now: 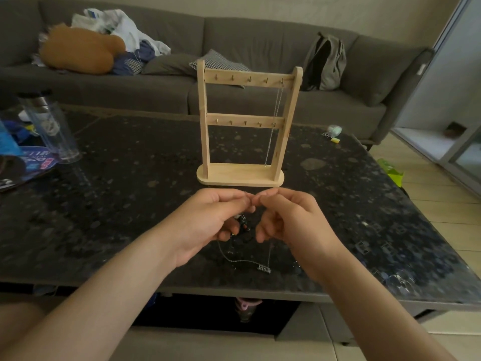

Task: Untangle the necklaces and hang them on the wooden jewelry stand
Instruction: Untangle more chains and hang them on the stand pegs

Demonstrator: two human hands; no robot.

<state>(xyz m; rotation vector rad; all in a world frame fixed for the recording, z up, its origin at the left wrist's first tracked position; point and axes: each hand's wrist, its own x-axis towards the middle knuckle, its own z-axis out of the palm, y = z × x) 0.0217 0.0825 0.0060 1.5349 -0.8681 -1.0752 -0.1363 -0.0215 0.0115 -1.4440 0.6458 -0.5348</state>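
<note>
- Wooden stand (240,175) is upright on the dark stone table (117,204), long axis vertical, its flat face toward the person. It has two crossbars with five hooks each.
- One hung chain (273,126) is on the right-end hook of the top bar. It drops almost straight down to the base.
- One loose chain (239,261) lies on the table below the hands, running left to right. A small bar pendant (264,269) sits at its right end, and fine strands rise from it toward each hand.
- One dark beaded piece (243,224) dangles between the palms, under the fingertips.
- Left hand (208,220) and right hand (294,220) each have thumb and forefinger pinched together and the other fingers curled. The two pinches nearly touch, just in front of the stand's base. The strand inside the pinches is too fine to see clearly.
- Behind the table: one sofa (260,43), one backpack (325,61), one clear bottle (49,126).
</note>
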